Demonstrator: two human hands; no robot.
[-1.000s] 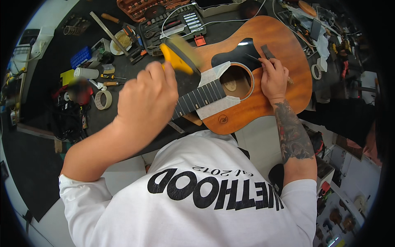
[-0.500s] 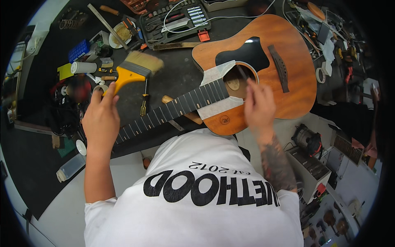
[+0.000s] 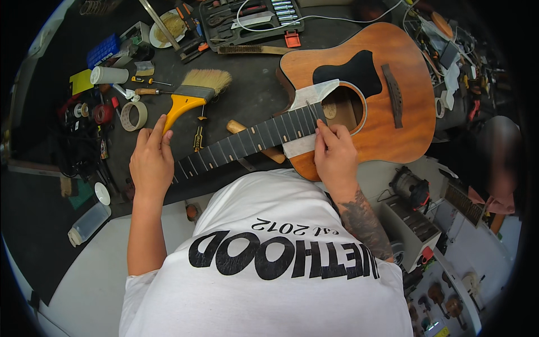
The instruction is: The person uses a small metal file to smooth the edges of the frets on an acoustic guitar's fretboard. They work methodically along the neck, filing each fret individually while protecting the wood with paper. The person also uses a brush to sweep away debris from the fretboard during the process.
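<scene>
My left hand (image 3: 151, 163) is closed round the yellow handle of a wide flat brush (image 3: 182, 108), its pale bristles pointing up over the bench. An acoustic guitar (image 3: 412, 121) with a brown wooden top lies across the bench edge, in front of my white shirt. Its dark fretboard (image 3: 247, 142) runs left toward my left wrist. Between the fingers of my right hand (image 3: 338, 150) is a thin dark metal tool (image 3: 312, 112), held across the fretboard's end by the soundhole. Masking tape (image 3: 314, 94) covers the top on both sides of the fretboard.
Beyond the guitar lie an open socket set (image 3: 255, 22) and a flat wooden-handled brush (image 3: 252, 50). A tape roll (image 3: 133, 116), a yellow-and-black screwdriver (image 3: 198, 139) and a white cup (image 3: 109, 74) sit to the left. Cables and tools crowd the far right.
My right hand has moved left from over the soundhole to the fretboard's end. The brush in my left hand has shifted slightly right, uncovering the tape roll. The whole view has shifted.
</scene>
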